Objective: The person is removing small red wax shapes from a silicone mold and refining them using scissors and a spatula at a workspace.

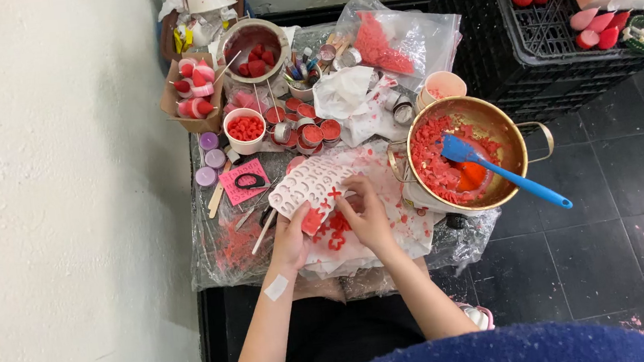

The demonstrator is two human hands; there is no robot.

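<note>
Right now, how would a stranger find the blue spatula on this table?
Look at the brass-coloured pot on the right of the table. The blue spatula rests in it among red wax, its handle over the rim. Nothing else nearby is blue.

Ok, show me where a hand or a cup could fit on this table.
Free: the plastic strip left of the mould, below the pink card. Partly free: paper below the hands. Crowded: the back, around the steel bowl and tins, and beside the pot.

Pale pink mold [313, 186], tilted, red-smeared, on table.
</note>
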